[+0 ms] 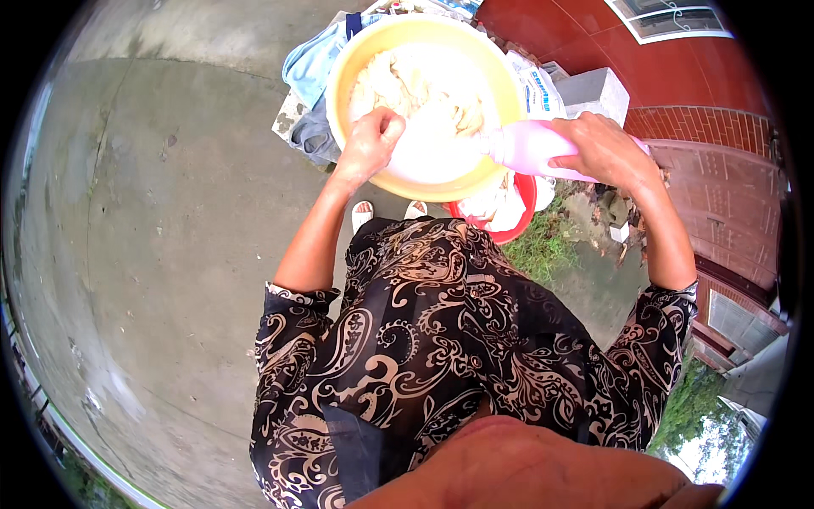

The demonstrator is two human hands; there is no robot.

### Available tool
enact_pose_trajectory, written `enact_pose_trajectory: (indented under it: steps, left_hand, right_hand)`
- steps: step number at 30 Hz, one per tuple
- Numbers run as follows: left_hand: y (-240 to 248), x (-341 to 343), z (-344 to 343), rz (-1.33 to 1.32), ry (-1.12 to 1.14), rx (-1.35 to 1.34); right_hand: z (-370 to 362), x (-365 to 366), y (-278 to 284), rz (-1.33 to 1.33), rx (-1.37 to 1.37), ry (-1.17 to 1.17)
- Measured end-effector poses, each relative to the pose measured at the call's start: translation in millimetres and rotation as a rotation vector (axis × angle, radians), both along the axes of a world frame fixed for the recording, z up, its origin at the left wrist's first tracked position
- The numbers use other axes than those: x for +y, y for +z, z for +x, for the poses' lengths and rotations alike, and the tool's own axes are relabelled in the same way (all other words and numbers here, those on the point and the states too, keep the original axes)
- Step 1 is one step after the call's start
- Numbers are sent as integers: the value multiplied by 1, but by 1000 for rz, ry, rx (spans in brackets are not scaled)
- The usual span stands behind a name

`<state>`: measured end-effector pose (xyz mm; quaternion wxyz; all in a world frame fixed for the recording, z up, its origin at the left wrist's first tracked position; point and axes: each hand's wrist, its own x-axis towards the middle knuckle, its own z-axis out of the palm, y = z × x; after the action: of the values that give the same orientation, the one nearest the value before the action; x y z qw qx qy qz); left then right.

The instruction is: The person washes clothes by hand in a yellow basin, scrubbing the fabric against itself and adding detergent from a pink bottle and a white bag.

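A large yellow basin [356, 59] stands on the ground in front of me, holding pale wet cloth in foamy water. My right hand [604, 148] grips a pink plastic bottle [530, 146], tipped sideways with its neck over the basin's right rim. My left hand [371, 140] is closed over the basin's near-left rim, fingers curled; I cannot tell what is inside the fist, perhaps the bottle's cap.
Blue and grey clothes [312, 68] lie heaped left of the basin. A red tub [515, 222] with white cloth sits beneath the basin's right side. A grey block [598, 92], a white bag [536, 89] and a brick wall [721, 136] are on the right. Bare concrete [170, 212] spreads left.
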<state>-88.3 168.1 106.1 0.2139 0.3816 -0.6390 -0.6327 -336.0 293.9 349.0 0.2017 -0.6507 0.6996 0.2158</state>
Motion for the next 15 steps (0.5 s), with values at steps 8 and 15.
enact_pose_trajectory:
  steps: [8, 15]
  left_hand:
    - [-4, 3, -3, -20, -22, -25]
    - [-6, 5, -2, -16, -37, -49]
  right_hand:
    - [7, 7, 2, -63, 39, 65]
    - [9, 3, -2, -1, 51, 54]
